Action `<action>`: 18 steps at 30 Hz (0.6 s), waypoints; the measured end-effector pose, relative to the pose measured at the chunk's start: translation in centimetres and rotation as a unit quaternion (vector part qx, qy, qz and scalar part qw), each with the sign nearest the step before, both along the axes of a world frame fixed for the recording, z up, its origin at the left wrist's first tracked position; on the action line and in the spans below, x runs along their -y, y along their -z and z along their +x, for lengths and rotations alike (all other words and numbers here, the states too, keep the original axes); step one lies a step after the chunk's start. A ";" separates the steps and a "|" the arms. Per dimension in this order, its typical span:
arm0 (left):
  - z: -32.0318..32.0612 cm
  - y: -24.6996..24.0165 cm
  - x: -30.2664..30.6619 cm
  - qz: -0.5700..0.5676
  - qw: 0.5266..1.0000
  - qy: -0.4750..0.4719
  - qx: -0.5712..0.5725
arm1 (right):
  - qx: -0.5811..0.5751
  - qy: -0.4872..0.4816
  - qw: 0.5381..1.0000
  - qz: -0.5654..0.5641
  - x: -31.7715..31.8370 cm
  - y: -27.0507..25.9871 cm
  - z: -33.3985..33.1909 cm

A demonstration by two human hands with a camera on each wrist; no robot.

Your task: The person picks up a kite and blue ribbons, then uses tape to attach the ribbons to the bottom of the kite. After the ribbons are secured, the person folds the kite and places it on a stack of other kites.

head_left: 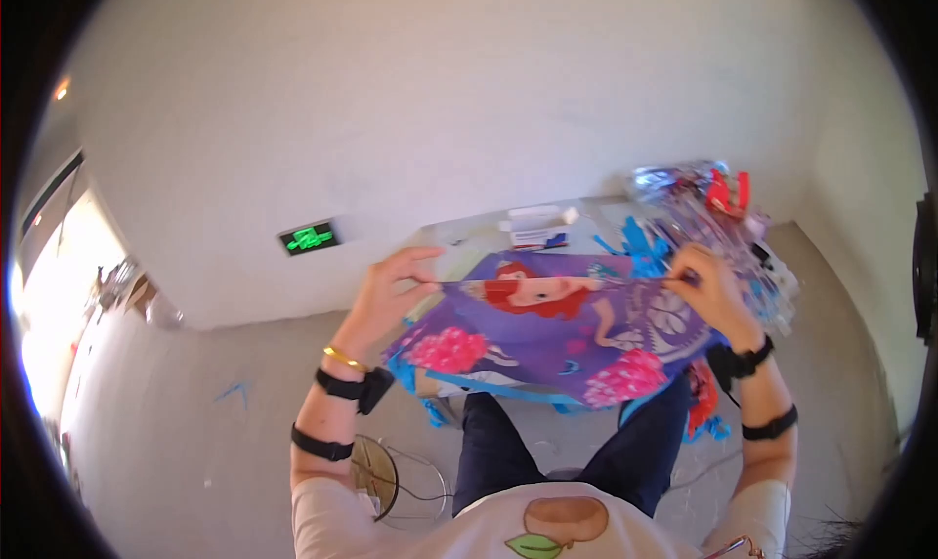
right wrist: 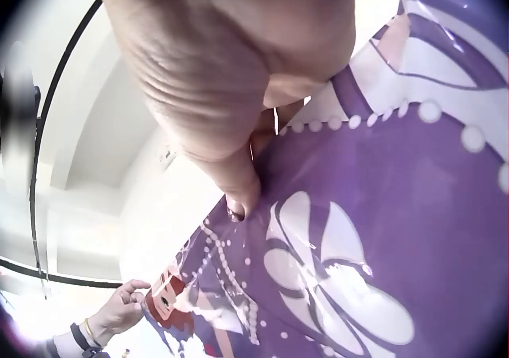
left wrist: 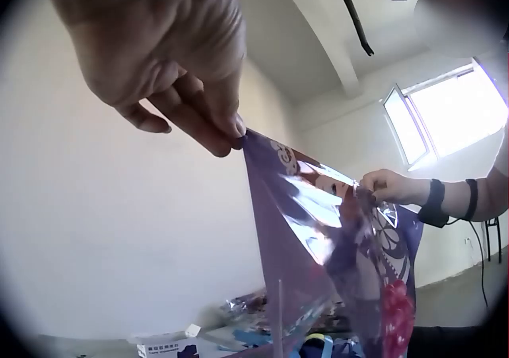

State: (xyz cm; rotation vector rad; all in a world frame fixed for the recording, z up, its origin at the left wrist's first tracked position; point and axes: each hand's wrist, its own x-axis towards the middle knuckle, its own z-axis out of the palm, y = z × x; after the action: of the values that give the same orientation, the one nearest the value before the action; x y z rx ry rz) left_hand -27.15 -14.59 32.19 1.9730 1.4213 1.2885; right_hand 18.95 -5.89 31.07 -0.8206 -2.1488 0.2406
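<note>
A thin, glossy purple plastic sheet (head_left: pixel 547 349), printed with a red-haired figure and pink clusters, is stretched in front of the person above the lap. Its upper left corner is pinched between thumb and fingertips of the left hand (left wrist: pixel 171 64). Further along the same edge, the right hand (right wrist: pixel 231 80) pinches it with thumb and fingers. Between the two hands the edge runs nearly straight in the head view. The sheet (left wrist: pixel 278 255) hangs down and catches the light in the left wrist view. Blue material (head_left: pixel 489 390) shows along its lower side.
Behind the sheet, a white box (head_left: pixel 539 238) stands on a pale table (head_left: pixel 469 235) by the wall. Shiny packaging (head_left: pixel 674 180), a red item (head_left: pixel 728 193) and blue strips (head_left: pixel 640 246) crowd its right side. A round object (head_left: pixel 374 476) is on the floor at the left.
</note>
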 end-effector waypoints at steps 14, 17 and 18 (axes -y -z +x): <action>10.1 3.8 -2.3 -0.026 0.981 0.033 -0.190 | 0.048 -0.042 0.998 0.010 -0.4 5.0 -9.1; 10.1 4.2 -3.0 -0.022 0.966 0.032 -0.254 | 0.040 -0.054 0.998 0.003 -0.2 5.5 -8.6; 9.9 4.1 -3.1 -0.023 0.965 0.037 -0.258 | 0.036 -0.049 0.998 0.001 0.1 5.3 -8.0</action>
State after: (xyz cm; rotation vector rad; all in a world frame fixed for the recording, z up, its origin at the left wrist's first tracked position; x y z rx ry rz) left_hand -17.20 -11.46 28.07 2.4142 1.5570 0.7233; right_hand 10.91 -5.94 25.76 -0.7335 -2.2606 0.2628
